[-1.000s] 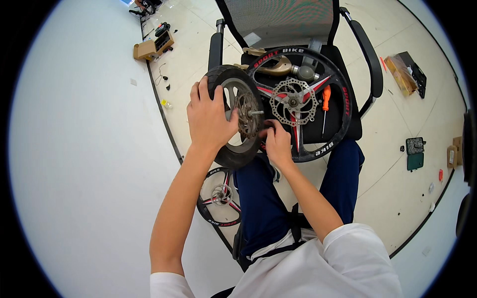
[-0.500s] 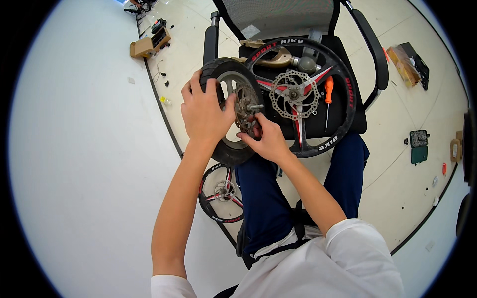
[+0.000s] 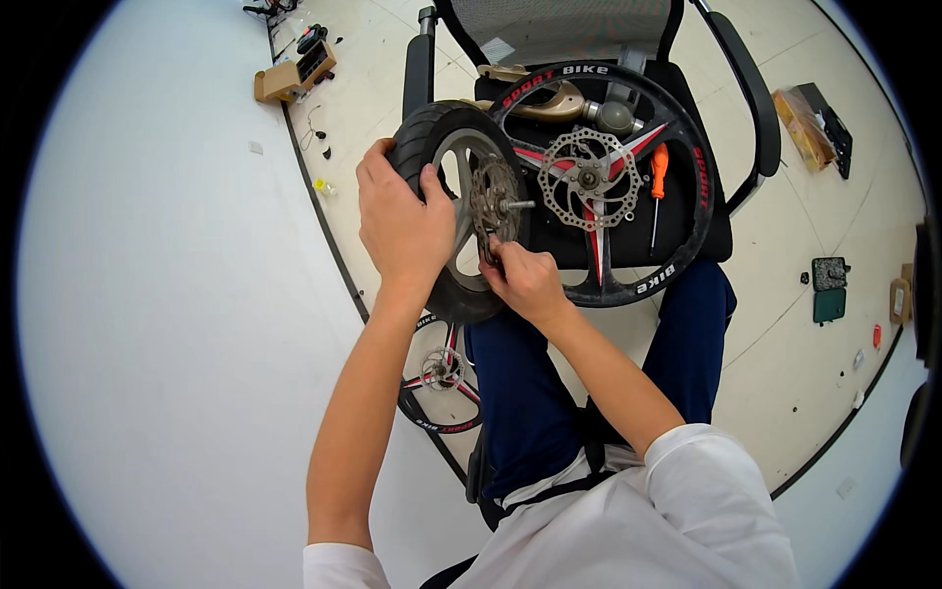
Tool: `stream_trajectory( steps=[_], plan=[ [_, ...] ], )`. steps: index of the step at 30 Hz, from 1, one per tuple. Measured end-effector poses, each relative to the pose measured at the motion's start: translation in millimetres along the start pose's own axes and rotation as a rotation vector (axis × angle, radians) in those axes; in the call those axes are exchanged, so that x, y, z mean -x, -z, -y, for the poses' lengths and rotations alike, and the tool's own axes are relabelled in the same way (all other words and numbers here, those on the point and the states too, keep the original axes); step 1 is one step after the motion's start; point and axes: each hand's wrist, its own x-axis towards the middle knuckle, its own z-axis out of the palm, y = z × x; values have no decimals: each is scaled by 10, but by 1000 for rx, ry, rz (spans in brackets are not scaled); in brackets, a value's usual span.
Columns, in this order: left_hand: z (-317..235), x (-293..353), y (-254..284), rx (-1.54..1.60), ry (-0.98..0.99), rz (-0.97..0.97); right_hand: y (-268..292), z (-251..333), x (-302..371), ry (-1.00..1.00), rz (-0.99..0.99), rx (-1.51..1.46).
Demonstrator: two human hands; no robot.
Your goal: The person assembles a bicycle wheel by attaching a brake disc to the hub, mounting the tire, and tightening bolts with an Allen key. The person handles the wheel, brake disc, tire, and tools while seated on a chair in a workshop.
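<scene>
Plainly, a black office chair (image 3: 579,34) with a grey mesh back fills the top of the view; on its seat lies a large black wheel (image 3: 595,240) with red-and-white spokes; a similar red-and-white-spoked wheel (image 3: 454,427) is lower down, by the person's left leg; a smaller grey-spoked wheel with a thick black tyre (image 3: 427,133) is held on edge, tilted, at the seat's front left, just beside the large black wheel; the left hand (image 3: 407,231) grips it, fingers over the tyre and thumb toward the spokes; the right hand (image 3: 530,280) has thumb and fingers bent together at the lower part of its perforated metal disc (image 3: 484,196); whether they pinch anything cannot be told; an orange-handled screwdriver (image 3: 659,172) shows between two spokes of the large black wheel; a thin metal axle (image 3: 518,205) juts rightward from the tyred wheel's hub, above the right hand.
</scene>
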Motion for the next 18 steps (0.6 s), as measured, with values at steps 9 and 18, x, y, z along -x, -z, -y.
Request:
stream_trajectory(
  steps=[9, 18],
  plan=[
    [-24, 163, 82, -15, 28, -3, 390, 225, -145, -533, -14, -257],
    [-221, 205, 84, -24, -54, -20, 461, -424, -421, -882, 270, -469]
  ],
)
